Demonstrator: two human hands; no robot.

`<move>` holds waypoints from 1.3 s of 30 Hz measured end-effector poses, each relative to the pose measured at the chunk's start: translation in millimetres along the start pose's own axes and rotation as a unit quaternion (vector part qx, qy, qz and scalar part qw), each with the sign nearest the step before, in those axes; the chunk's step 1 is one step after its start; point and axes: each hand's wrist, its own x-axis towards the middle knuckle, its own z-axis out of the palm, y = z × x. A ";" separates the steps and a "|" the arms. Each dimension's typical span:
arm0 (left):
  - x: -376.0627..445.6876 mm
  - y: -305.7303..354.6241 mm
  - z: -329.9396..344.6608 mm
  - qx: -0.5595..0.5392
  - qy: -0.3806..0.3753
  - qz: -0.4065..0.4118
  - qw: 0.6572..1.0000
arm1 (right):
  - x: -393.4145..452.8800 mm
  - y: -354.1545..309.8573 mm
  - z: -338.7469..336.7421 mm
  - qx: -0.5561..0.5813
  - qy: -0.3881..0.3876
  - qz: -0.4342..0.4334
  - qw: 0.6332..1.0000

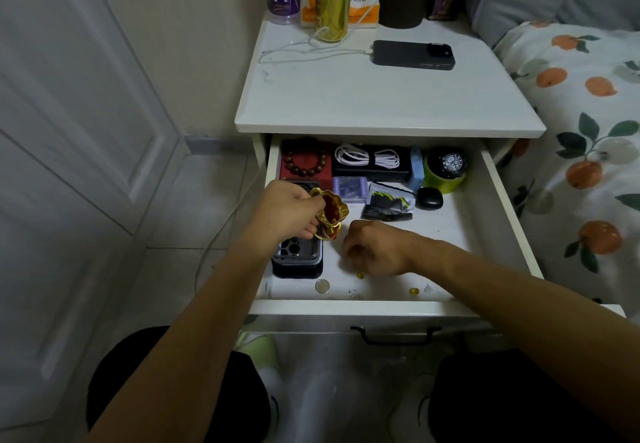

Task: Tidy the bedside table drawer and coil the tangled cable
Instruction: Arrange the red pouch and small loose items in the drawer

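Nearest me, along the drawer [388, 307] front rim, lie a coin [322, 285] and two small yellow beads [414, 291], one just under my right hand [372, 250], the other further right by the rim. My right hand is knuckles-up over the drawer floor with fingers curled down; I cannot tell whether it has a bead pinched. My left hand [289, 212] pinches a small red-and-gold pouch [331, 214], its mouth open and turned toward the right hand, just up and left of it. I judge the next move is a short carry from the beads up-left into that mouth, so the right hand is the one to feed it.

Below the left hand sits a stack of phone cases [298, 255], tight against the drawer's left wall; bare floor lies to the right of my right wrist, good room for sweeping.

Further back, the coiled white cable [367, 159] lies on a dark box, its long axis left to right, seemingly bundled already. Beyond, on the tabletop [381, 96], a loose charging cable [311, 51] runs to a phone [414, 55].
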 end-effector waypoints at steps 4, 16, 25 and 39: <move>0.2 0.1 5.9 0.012 -0.009 0.005 1.000 | -7.6 -1.2 0.8 -0.016 -0.066 0.007 0.998; 0.9 -1.8 15.4 0.053 -0.044 0.001 0.998 | -7.0 -1.6 6.3 -0.018 -0.015 -0.026 0.999; 6.3 -3.6 22.6 0.053 -0.056 0.019 0.997 | -3.5 12.4 8.0 0.033 0.023 0.136 0.990; 13.5 9.0 46.0 -0.009 -0.109 -0.032 0.993 | -52.9 5.8 -47.8 0.556 0.210 0.149 0.790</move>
